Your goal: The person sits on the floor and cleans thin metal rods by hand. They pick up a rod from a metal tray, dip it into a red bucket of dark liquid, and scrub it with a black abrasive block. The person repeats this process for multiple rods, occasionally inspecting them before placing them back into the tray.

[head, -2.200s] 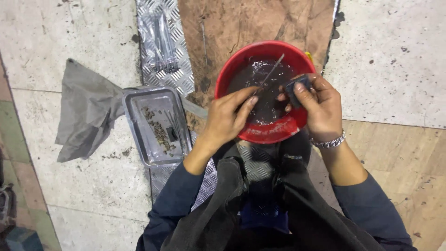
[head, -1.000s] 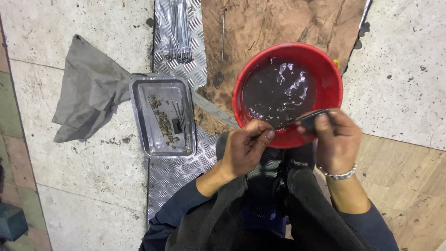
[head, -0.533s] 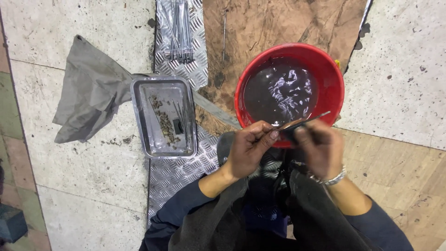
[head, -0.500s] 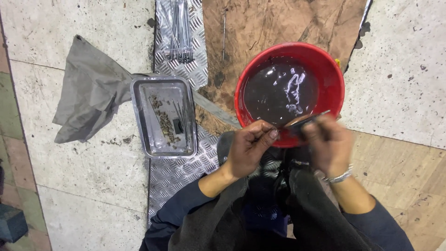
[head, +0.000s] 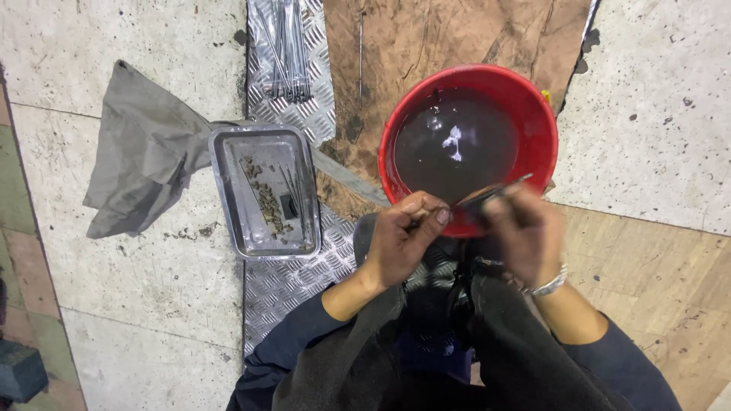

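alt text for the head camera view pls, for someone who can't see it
Seen from above, a person's left hand and right hand hold a thin metal rod over a red basin of dark liquid. A metal tray and grey cloth lie alongside.

Bowl [head: 545, 129] on the floor [head: 152, 304] ahead of both hands; tray [head: 228, 190] to its left, cloth [head: 145, 160] further left, rods [head: 285, 49] behind the tray

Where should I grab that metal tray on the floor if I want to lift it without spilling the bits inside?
Grip the metal tray by its two long raised rims, coming straight down from above with a hand on each side. It lies flat and open-topped, with loose debris and thin rods inside, so a level two-sided lift probably keeps them in. The left rim lies beside the grey cloth; the right one sits on the checker plate.
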